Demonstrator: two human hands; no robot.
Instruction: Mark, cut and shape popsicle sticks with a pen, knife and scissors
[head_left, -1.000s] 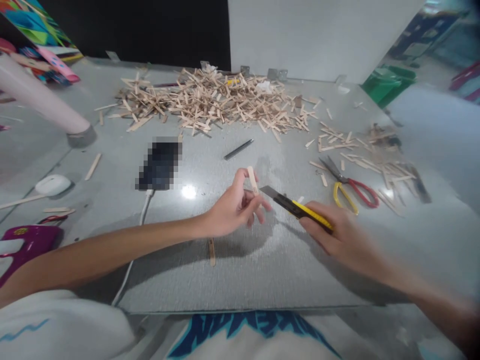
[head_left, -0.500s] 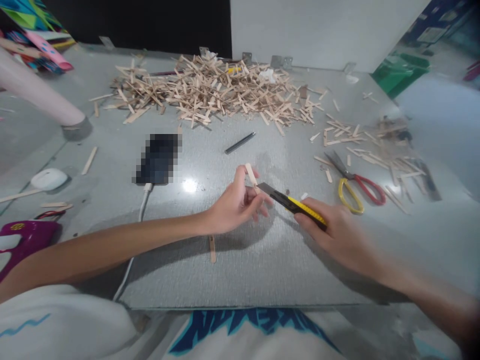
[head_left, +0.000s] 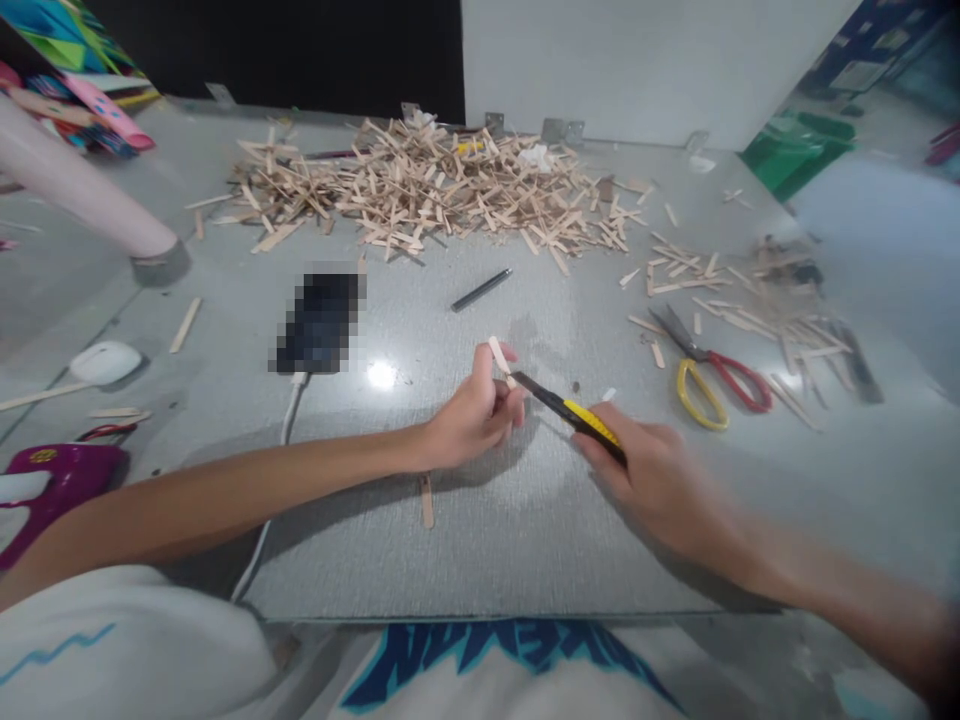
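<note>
Between the fingers of my left hand [head_left: 480, 410] a short wooden craft stick [head_left: 498, 355] is pinched, its rounded end pointing up and away. My right hand [head_left: 652, 470] is wrapped round the handle of a yellow and black utility knife [head_left: 574, 412]. The knife's blade reaches the lower part of the stick, close to my left fingertips; whether it cuts in, I cannot make out. Below my left wrist, another craft stick [head_left: 427, 500] lies flat on the grey table [head_left: 525, 560], partly covered by the wrist.
A big heap of cut sticks [head_left: 450, 190] lies along the back. Scissors [head_left: 697, 360] with red and yellow handles rest at right, near scattered pieces. A dark pen-like rod [head_left: 481, 290], a phone [head_left: 319, 320] on a white cable, and a purple glue gun [head_left: 60, 485] are also there.
The knife has shifted slightly left and tilted, with my right hand following. My left fingers have curled in more around the stick.
</note>
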